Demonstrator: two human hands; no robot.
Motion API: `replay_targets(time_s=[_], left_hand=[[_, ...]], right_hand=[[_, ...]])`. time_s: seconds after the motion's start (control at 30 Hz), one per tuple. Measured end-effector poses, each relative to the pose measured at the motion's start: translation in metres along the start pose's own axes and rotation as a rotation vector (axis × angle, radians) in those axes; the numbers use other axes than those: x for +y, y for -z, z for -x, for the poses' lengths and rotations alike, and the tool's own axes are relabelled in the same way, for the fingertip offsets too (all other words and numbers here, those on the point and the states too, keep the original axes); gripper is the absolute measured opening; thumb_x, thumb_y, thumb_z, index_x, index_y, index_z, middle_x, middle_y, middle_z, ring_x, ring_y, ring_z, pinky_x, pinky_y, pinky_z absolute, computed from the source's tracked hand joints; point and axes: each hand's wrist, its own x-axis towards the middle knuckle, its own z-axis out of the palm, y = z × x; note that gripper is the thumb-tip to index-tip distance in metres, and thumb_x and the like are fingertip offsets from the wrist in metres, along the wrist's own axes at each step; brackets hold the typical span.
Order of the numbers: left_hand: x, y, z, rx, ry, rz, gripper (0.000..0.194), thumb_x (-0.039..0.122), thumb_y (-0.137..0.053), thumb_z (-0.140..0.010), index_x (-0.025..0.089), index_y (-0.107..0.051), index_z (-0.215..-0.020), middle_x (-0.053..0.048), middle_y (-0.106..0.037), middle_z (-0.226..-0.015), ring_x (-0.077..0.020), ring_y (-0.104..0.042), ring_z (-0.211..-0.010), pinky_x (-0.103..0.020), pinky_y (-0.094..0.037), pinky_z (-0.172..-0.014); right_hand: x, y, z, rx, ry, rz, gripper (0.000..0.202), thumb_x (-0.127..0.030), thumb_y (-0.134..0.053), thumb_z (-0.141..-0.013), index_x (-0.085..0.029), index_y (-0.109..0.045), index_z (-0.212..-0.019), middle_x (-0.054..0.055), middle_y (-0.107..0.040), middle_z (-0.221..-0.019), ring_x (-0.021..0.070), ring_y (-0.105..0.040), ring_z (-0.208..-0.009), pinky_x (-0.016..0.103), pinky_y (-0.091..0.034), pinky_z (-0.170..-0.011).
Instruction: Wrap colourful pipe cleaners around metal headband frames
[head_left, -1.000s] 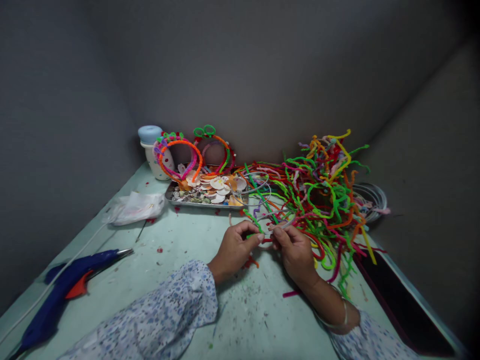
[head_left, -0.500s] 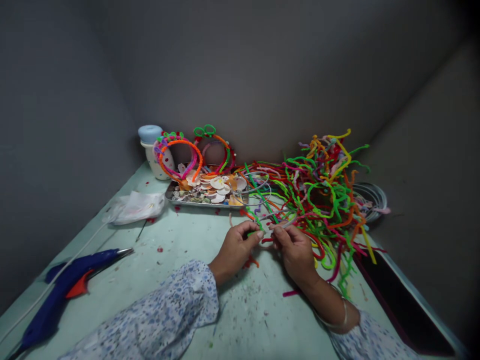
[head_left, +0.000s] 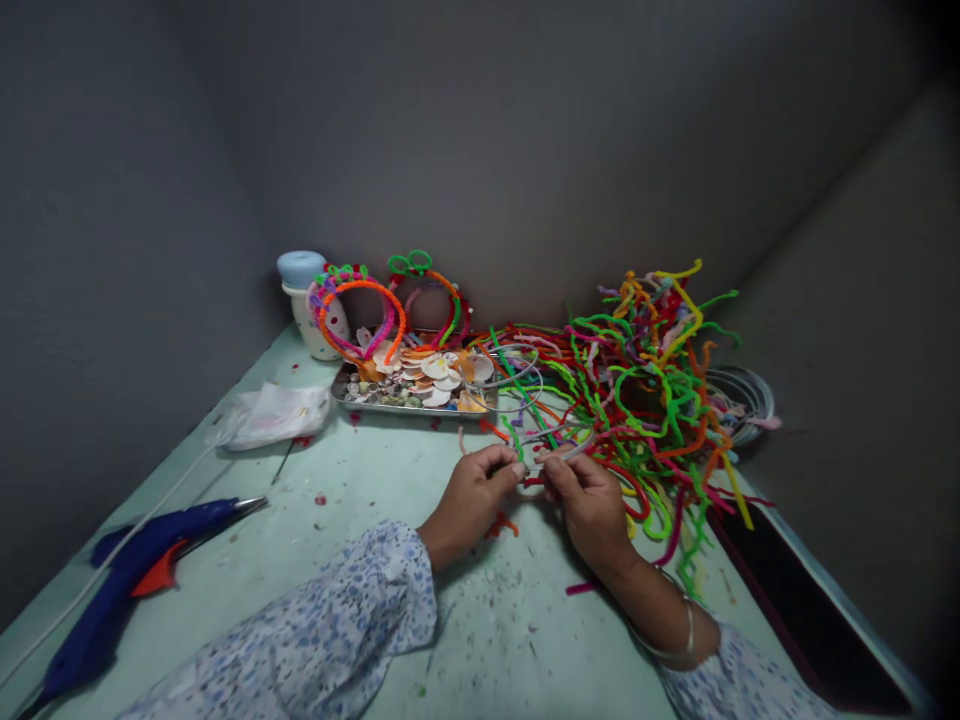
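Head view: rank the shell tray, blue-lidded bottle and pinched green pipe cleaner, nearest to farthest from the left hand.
1. Green pipe cleaner: at the left hand, between its fingertips.
2. Shell tray: beyond, slightly left.
3. Blue-lidded bottle: farther back, well left.

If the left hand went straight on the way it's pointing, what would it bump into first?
Most likely the right hand, facing it across a small gap. The thin pale loop at that hand might be touched first; depth there is hard to judge.
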Motion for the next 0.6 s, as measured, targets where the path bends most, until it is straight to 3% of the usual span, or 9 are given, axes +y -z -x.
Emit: replay_targets(time_s=[0.17, 0.3, 0.43, 0.6], left_hand=[[0.0011, -0.0023, 0.0022, 0.018, -0.027, 0.024, 0.017, 0.032, -0.058, -0.084, 0.015, -0.06, -0.083, -0.001, -0.057, -0.075, -0.0122, -0.051, -0.068, -0.023, -0.042, -0.063], [-0.0009, -0.0046, 0.0036, 0.112, -0.077, -0.063, 0.017, 0.027, -0.062, -0.081, 0.017, -0.058, -0.095, 0.0, -0.059, -0.084, -0.0118, -0.053, -0.071, -0.023, -0.043, -0.066], [-0.0031, -0.0055, 0.0044, 0.2, -0.178, -0.199, 0.01, 0.023, -0.063, -0.08, 0.018, -0.056, -0.086, 0.001, -0.058, -0.082, -0.0117, -0.052, -0.07, -0.023, -0.042, -0.065], [0.0012, -0.005, 0.0061, 0.215, -0.317, -0.337, 0.003, 0.019, -0.063, -0.08, 0.018, -0.061, -0.077, -0.001, -0.061, -0.082, -0.014, -0.055, -0.076, -0.023, -0.042, -0.067]], right_hand=[[0.0005, 0.0009, 0.0002, 0.052, -0.044, 0.027, 0.036, -0.049, -0.061, -0.085, -0.019, -0.061, -0.065, -0.003, -0.054, -0.054, 0.0136, -0.048, -0.052, 0.026, -0.04, -0.053], [-0.0015, -0.0004, -0.0008, 0.08, -0.066, 0.023, 0.038, -0.051, -0.061, -0.083, -0.019, -0.06, -0.065, -0.003, -0.054, -0.053, 0.0134, -0.048, -0.051, 0.026, -0.039, -0.051], [-0.0029, -0.002, -0.0018, 0.085, -0.085, 0.003, 0.038, -0.052, -0.062, -0.083, -0.019, -0.059, -0.063, -0.003, -0.053, -0.053, 0.013, -0.046, -0.049, 0.025, -0.038, -0.048], [-0.0045, -0.0023, -0.0009, 0.072, -0.089, -0.006, 0.039, -0.052, -0.062, -0.082, -0.02, -0.058, -0.061, -0.003, -0.053, -0.051, 0.0131, -0.046, -0.047, 0.025, -0.038, -0.047]])
